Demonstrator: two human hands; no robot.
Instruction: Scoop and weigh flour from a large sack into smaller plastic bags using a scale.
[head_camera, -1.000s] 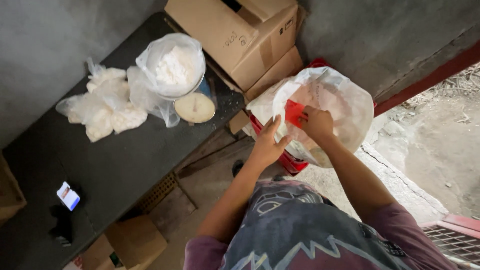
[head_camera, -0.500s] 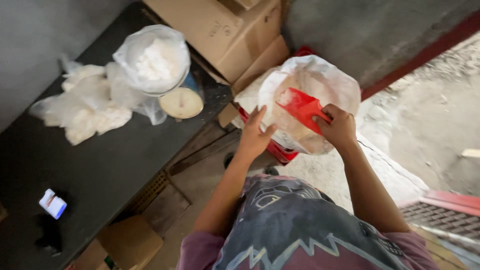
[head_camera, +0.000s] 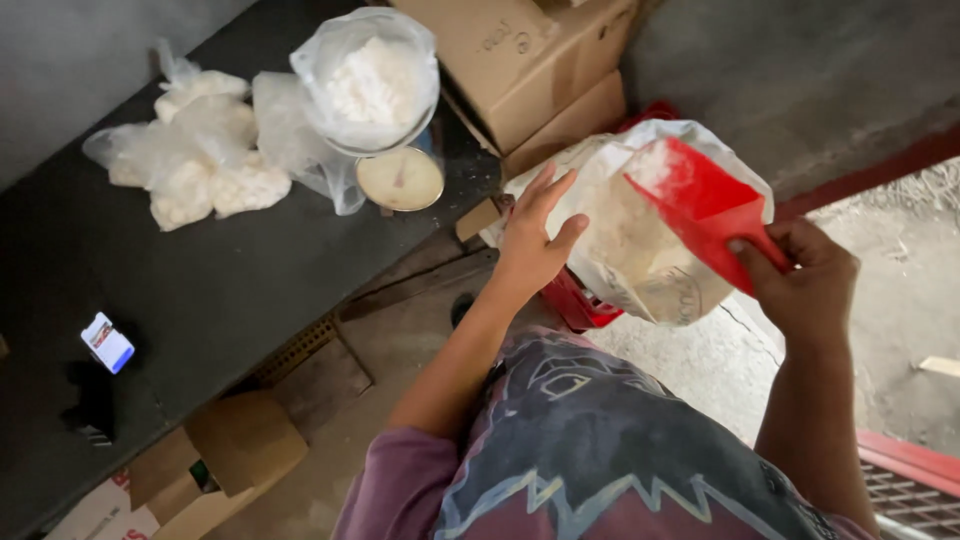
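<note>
One view is all I have, from the head camera looking straight down. Right of centre in the frame, my right hand (head_camera: 805, 285) is closed around the handle of a red scoop (head_camera: 705, 205), thumb laid along its near edge. The scoop's blade points up and to the left, into the mouth of a large sack of white powder (head_camera: 625, 250), and white dust clings to its upper end. My left hand (head_camera: 530, 245) sits just left of the scoop, flat and wide open, fingers spread, with the palm pressed against the sack's left side; it grips nothing. So the scoop lies between my two hands, held in the right and apart from the left. A red crate (head_camera: 575, 300) shows beneath the sack, under the left wrist.

In the upper left of the frame, a dark worktop (head_camera: 200, 290) carries several tied clear bags of white powder (head_camera: 190, 160). Near them a weighing scale (head_camera: 400, 178) with a round dial holds an open bag of powder (head_camera: 370, 85) in its pan, well apart from both hands. Cardboard boxes (head_camera: 520, 60) are stacked at upper centre, touching the sack's upper left. A small blue and white packet (head_camera: 106, 342) lies at the worktop's left edge.
</note>
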